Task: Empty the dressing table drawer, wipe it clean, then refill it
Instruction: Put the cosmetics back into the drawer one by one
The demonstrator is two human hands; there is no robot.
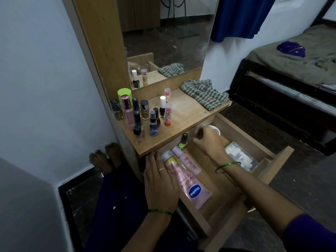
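Drawer (278, 157) holds two pink tubes, one (190, 180) reading "Vaseline Gluta-Hya"; left hand (160, 180) rests flat, fingers straight; right hand (209, 140) curled, cannot tell its grasp.

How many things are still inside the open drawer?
5: a silver-and-yellow tube and a pink Vaseline tube at left, a green nail-polish bottle behind them, a round white jar by the right hand, a clear plastic box at right. The hand may hide more.

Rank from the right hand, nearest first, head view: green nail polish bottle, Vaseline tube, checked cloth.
From the right hand:
1. Green nail polish bottle, just beside its fingers, at the drawer's back.
2. Vaseline tube, lying in the drawer near the left hand.
3. Checked cloth, up on the tabletop by the mirror.
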